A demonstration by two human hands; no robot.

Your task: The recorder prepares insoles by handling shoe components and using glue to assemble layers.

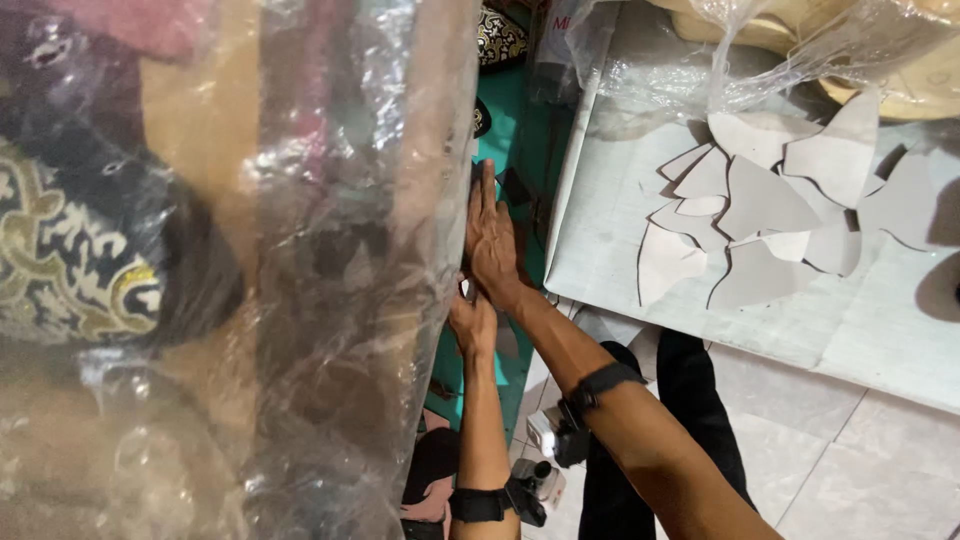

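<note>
A big clear plastic bag (300,280) fills the left half of the view. It is stuffed with fabric, including a black piece with gold embroidery (70,250). My right hand (490,235) lies flat against the bag's right side, fingers straight and pointing up. Just below it, my left hand (472,322) grips the same edge, with its fingertips hidden in the plastic. Both wrists wear black straps with small devices.
On the right, a grey board (850,330) carries several curved grey cardboard cut-outs (760,215). Another clear bag (800,50) with cream-coloured items lies at the top right. A green surface (515,150) shows behind my hands, with pale floor tiles (850,460) below.
</note>
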